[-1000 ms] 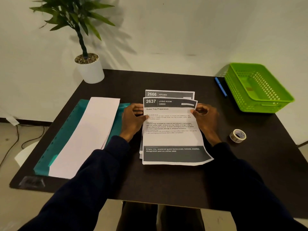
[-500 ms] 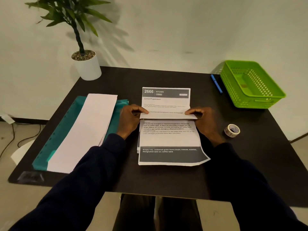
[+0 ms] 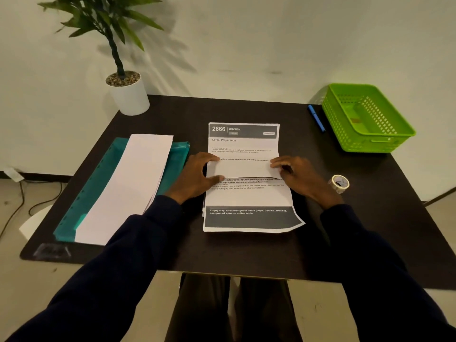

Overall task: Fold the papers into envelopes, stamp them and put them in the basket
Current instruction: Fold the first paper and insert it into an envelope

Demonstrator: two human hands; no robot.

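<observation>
Pinching the top sheet [image 3: 243, 169] at the middle of the dark table [image 3: 246, 255], far part folded toward the near edge, blank back up. Left hand [image 3: 197, 176] narrowly spread, forefinger and thumb curled on the flap's left edge. Right hand [image 3: 296, 174] with fingers curled down on the flap's right edge. Underneath, a stack of printed papers [image 3: 243, 141] headed "2666 KITCHEN". Far right, a green basket [image 3: 370, 144] with a small brownish item inside, too unclear to name.
</observation>
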